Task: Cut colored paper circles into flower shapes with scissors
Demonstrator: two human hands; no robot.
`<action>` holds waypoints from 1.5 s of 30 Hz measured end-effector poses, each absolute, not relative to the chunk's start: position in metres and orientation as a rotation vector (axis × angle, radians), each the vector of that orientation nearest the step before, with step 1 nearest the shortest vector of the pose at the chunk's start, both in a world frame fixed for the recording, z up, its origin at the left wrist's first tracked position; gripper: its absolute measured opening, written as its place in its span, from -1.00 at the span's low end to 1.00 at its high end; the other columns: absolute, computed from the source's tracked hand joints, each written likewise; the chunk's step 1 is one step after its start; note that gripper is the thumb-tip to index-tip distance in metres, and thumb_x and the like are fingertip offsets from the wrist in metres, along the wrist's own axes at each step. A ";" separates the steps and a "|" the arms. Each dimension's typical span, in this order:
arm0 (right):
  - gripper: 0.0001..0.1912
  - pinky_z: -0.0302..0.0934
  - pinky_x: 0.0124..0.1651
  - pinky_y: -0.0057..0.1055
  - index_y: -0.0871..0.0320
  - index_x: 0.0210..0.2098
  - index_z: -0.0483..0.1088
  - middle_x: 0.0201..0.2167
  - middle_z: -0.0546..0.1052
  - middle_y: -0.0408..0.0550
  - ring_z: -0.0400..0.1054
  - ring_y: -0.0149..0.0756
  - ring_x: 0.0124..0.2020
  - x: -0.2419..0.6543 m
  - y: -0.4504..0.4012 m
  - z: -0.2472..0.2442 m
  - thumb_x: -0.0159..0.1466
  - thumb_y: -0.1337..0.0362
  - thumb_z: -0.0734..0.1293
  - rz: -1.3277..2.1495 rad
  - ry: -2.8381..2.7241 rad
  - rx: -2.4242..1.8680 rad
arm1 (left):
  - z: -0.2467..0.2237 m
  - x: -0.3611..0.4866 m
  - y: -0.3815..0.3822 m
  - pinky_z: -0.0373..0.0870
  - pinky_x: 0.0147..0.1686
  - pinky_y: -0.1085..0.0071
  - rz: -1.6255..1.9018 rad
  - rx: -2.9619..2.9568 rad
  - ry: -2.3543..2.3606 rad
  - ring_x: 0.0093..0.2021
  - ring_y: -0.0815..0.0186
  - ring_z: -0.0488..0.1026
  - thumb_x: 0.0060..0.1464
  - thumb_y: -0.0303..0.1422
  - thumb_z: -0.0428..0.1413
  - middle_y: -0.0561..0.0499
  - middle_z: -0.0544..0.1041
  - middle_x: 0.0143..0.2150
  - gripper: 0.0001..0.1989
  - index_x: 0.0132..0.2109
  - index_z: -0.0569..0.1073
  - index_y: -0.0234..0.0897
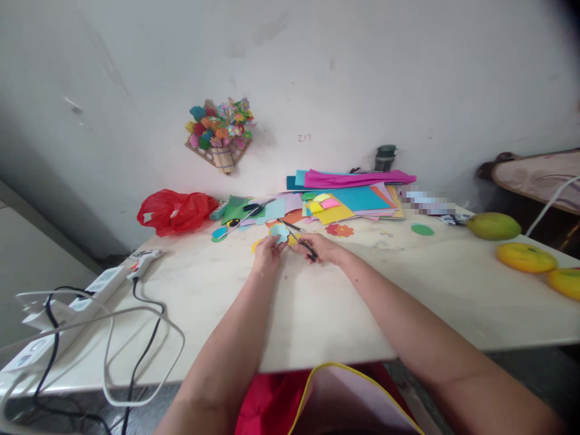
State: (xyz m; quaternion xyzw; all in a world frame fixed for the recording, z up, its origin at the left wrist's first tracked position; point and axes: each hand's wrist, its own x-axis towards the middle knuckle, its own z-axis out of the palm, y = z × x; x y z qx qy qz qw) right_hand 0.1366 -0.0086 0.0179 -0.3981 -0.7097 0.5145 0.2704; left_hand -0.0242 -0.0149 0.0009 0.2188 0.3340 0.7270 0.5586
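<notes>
My left hand (268,252) pinches a light blue paper flower (279,232) with a scalloped edge, held up just above the table. In my right hand (322,248) is a pair of scissors (310,250) with dark handles, its fingers wrapped round them. The blades point up and left, beside the flower's right edge; whether they touch the paper I cannot tell. Yellow paper (256,245) shows partly behind my left hand. To the right of my right hand lie red and orange paper flowers (339,231), flat on the table.
Coloured paper sheets (357,202) are stacked along the wall. A second pair of scissors (254,209) and a red plastic bag (174,211) lie at the back left. A power strip (67,317) with loose cables borders the left side. Mangoes (525,258) and a green paper circle (422,229) lie right.
</notes>
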 end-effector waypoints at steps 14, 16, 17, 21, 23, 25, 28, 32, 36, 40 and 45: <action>-0.70 -0.12 -0.79 -0.63 0.18 -0.35 0.28 -0.71 0.31 -0.27 0.18 -0.53 -0.78 0.140 -0.005 0.016 0.11 0.10 0.37 1.391 -1.955 -1.088 | 0.010 -0.030 -0.018 0.53 -0.32 0.38 1.647 0.458 0.849 -0.39 0.25 0.54 -0.19 -0.67 0.07 -0.10 0.55 -0.41 -0.82 -0.37 0.45 -0.42; -0.69 -0.11 -0.79 -0.63 0.17 -0.33 0.28 -0.71 0.30 -0.28 0.17 -0.53 -0.78 0.140 -0.004 0.015 0.10 0.10 0.38 1.394 -1.963 -1.081 | 0.010 -0.031 -0.018 0.53 -0.30 0.36 1.640 0.452 0.852 -0.38 0.24 0.54 -0.18 -0.66 0.07 -0.11 0.55 -0.41 -0.82 -0.36 0.45 -0.42; -0.69 -0.11 -0.79 -0.63 0.17 -0.33 0.28 -0.72 0.30 -0.28 0.17 -0.53 -0.78 0.140 -0.004 0.015 0.09 0.10 0.38 1.391 -1.970 -1.076 | 0.010 -0.032 -0.018 0.53 -0.29 0.35 1.631 0.452 0.856 -0.37 0.23 0.54 -0.18 -0.66 0.07 -0.11 0.55 -0.41 -0.82 -0.36 0.45 -0.42; -0.69 -0.10 -0.79 -0.63 0.17 -0.34 0.28 -0.72 0.29 -0.29 0.16 -0.54 -0.78 0.141 -0.002 0.013 0.08 0.09 0.39 1.370 -1.994 -1.088 | 0.006 -0.037 -0.016 0.53 -0.29 0.35 1.583 0.494 0.852 -0.32 0.18 0.55 -0.17 -0.64 0.07 -0.14 0.57 -0.39 -0.79 -0.30 0.47 -0.44; -0.68 -0.10 -0.79 -0.63 0.17 -0.36 0.28 -0.72 0.29 -0.29 0.16 -0.54 -0.78 0.140 -0.002 0.013 0.07 0.09 0.40 1.359 -2.003 -1.093 | 0.005 -0.039 -0.014 0.53 -0.31 0.36 1.568 0.505 0.850 -0.32 0.18 0.56 -0.17 -0.63 0.07 -0.13 0.57 -0.39 -0.77 -0.28 0.47 -0.43; -0.69 -0.10 -0.79 -0.63 0.17 -0.36 0.28 -0.72 0.29 -0.29 0.15 -0.54 -0.78 0.140 -0.002 0.013 0.06 0.10 0.40 1.366 -2.002 -1.091 | 0.004 -0.040 -0.014 0.53 -0.33 0.38 1.555 0.497 0.863 -0.35 0.19 0.56 -0.17 -0.63 0.06 -0.12 0.57 -0.39 -0.75 -0.26 0.47 -0.42; -0.70 -0.11 -0.79 -0.63 0.18 -0.38 0.28 -0.74 0.28 -0.30 0.15 -0.54 -0.79 0.141 -0.003 0.014 0.06 0.13 0.40 1.383 -1.996 -1.096 | 0.005 -0.042 -0.014 0.52 -0.33 0.37 1.530 0.483 0.877 -0.38 0.19 0.56 -0.17 -0.64 0.07 -0.15 0.57 -0.40 -0.73 -0.24 0.47 -0.45; -0.73 -0.09 -0.80 -0.63 0.18 -0.40 0.28 -0.76 0.28 -0.30 0.14 -0.54 -0.80 0.141 -0.004 0.016 0.07 0.15 0.40 1.379 -2.009 -1.088 | 0.008 -0.043 -0.016 0.51 -0.36 0.37 1.500 0.479 0.885 -0.38 0.18 0.55 -0.18 -0.64 0.08 -0.17 0.57 -0.39 -0.72 -0.23 0.47 -0.46; -0.75 -0.08 -0.80 -0.62 0.19 -0.42 0.28 -0.77 0.27 -0.30 0.12 -0.55 -0.81 0.142 -0.006 0.018 0.09 0.16 0.38 1.384 -2.016 -1.089 | 0.011 -0.044 -0.018 0.51 -0.39 0.37 1.490 0.465 0.918 -0.40 0.18 0.55 -0.17 -0.64 0.05 -0.16 0.57 -0.41 -0.70 -0.21 0.47 -0.46; -0.74 -0.09 -0.80 -0.63 0.20 -0.42 0.29 -0.77 0.27 -0.31 0.12 -0.56 -0.81 0.143 -0.005 0.018 0.07 0.17 0.40 1.378 -2.031 -1.098 | 0.014 -0.044 -0.019 0.51 -0.42 0.38 1.468 0.471 0.929 -0.39 0.17 0.55 -0.17 -0.65 0.04 -0.16 0.57 -0.40 -0.69 -0.19 0.46 -0.48; -0.72 -0.08 -0.80 -0.63 0.21 -0.40 0.31 -0.77 0.29 -0.31 0.13 -0.56 -0.81 0.144 -0.003 0.016 0.05 0.16 0.42 1.376 -2.050 -1.093 | 0.012 -0.047 -0.019 0.51 -0.43 0.39 1.431 0.483 0.906 -0.38 0.17 0.56 -0.17 -0.64 0.04 -0.17 0.57 -0.38 -0.72 -0.22 0.46 -0.47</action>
